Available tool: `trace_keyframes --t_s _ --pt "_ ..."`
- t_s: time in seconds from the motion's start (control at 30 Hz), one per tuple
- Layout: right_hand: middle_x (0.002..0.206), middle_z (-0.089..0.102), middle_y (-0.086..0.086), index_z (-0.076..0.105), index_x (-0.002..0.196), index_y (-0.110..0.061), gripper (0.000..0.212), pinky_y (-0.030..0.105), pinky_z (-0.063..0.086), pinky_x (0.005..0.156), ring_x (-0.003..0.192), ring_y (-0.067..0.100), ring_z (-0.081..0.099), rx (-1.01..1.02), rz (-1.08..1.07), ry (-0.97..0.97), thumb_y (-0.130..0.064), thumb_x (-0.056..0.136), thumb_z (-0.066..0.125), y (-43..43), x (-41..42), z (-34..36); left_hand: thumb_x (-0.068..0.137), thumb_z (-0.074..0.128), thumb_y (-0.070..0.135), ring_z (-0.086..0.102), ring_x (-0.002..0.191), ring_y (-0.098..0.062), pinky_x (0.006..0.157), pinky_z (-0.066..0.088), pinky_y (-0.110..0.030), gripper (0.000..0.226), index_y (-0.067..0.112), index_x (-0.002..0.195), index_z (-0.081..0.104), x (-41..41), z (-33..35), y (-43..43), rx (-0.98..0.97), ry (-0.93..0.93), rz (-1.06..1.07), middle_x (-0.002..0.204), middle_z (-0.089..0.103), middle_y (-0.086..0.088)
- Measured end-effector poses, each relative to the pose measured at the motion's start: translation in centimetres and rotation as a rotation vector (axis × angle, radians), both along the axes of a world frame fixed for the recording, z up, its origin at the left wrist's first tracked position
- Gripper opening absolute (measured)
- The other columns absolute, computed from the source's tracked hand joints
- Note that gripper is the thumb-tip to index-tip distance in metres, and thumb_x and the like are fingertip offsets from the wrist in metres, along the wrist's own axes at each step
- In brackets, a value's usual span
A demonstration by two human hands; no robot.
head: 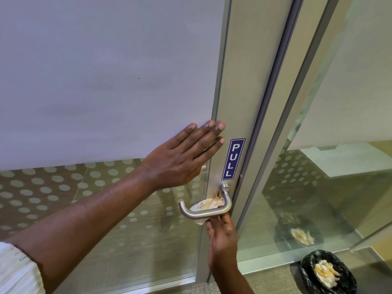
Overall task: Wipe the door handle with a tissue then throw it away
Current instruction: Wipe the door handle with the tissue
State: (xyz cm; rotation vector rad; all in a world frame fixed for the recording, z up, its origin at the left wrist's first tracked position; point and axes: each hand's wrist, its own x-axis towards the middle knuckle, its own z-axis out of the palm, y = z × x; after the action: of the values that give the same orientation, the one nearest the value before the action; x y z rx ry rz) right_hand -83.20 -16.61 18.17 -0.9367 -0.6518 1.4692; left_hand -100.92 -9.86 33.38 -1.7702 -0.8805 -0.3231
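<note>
Tissue (pixel 209 204), crumpled and stained yellowish, is bunched in the gap between the door handle (pixel 203 215) and the door (pixel 237 81), a little below the middle of the frame. A small corner of it pokes out under the lever. On my feed I see the right hand (pixel 221 236) reaching up from the bottom edge, its fingers (pixel 224 221) closed on the lower part of the tissue and holding it against the underside of the metal lever.

The left hand (pixel 186 153) lies flat on the door above the handle. Its fingers (pixel 209 132) are straight and slightly apart, with the tips on the metal frame and the palm over the edge of the frosted glass. A white sleeve (pixel 17 270) shows at the lower left corner.

A blue PULL sign (pixel 233 159) runs vertically on the frame, just beside the left fingertips and above the handle mount.

At the lower right a bin (pixel 318 255) with a black liner stands on the floor near the glass side panel, well apart from the handle, with used tissues (pixel 326 272) in it. I can see its reflection in the glass.
</note>
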Motion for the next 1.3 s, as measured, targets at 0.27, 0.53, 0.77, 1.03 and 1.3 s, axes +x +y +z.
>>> trace_keyframes --t_s 0.27,0.53,0.77,1.03,1.3 --pt "0.165 0.023 0.009 0.027 0.156 -0.010 0.058 0.033 0.020 0.121 0.154 0.020 0.014 0.569 0.087 -1.244 -0.025 0.102 0.045 0.3 -1.5 -5.6 0.106 0.051 0.027 0.021 0.165 -0.036 0.136 0.009 -0.049 0.071 0.005 0.169 0.027 -0.1 -0.1 0.0 -0.006 -0.004 -0.010 0.177 0.020 -0.021" --pt "0.159 0.033 0.020 0.042 0.149 -0.004 0.067 0.055 0.029 0.110 0.144 0.040 0.034 0.431 0.044 -1.654 -0.048 0.099 0.031 0.3 -3.5 -5.4 0.105 0.054 0.027 0.018 0.165 -0.036 0.136 0.008 -0.049 0.073 0.005 0.170 0.027 -0.2 -0.2 0.2 0.015 -0.004 -0.009 0.177 0.018 -0.021" --pt "0.168 0.007 0.014 0.017 0.158 -0.010 0.083 0.051 0.031 0.113 0.150 0.039 0.021 0.578 -0.135 -1.527 -0.049 0.094 0.052 3.3 -3.3 -2.3 0.106 0.052 0.029 0.016 0.166 -0.037 0.137 0.004 -0.050 0.074 0.005 0.170 0.025 -0.3 -0.2 0.4 0.024 0.011 -0.010 0.178 0.014 -0.022" --pt "0.118 0.068 0.017 0.039 0.133 -0.016 0.061 0.037 0.058 0.077 0.095 0.029 0.066 0.561 0.055 -1.564 -0.045 0.088 0.066 0.7 -1.2 -7.0 0.107 0.051 0.029 0.014 0.166 -0.036 0.136 0.003 -0.049 0.073 0.005 0.170 0.024 -0.3 -0.4 0.4 0.006 0.006 -0.010 0.178 0.012 -0.021" --pt "0.169 0.006 0.008 0.004 0.160 -0.021 0.081 0.044 0.028 0.118 0.153 0.031 0.016 0.754 -0.108 -1.459 -0.055 0.098 0.043 4.9 -1.8 -2.8 0.105 0.053 0.027 0.016 0.166 -0.035 0.137 0.005 -0.049 0.073 0.006 0.170 0.026 -0.2 -0.3 0.4 0.021 -0.003 -0.019 0.178 0.015 -0.021"
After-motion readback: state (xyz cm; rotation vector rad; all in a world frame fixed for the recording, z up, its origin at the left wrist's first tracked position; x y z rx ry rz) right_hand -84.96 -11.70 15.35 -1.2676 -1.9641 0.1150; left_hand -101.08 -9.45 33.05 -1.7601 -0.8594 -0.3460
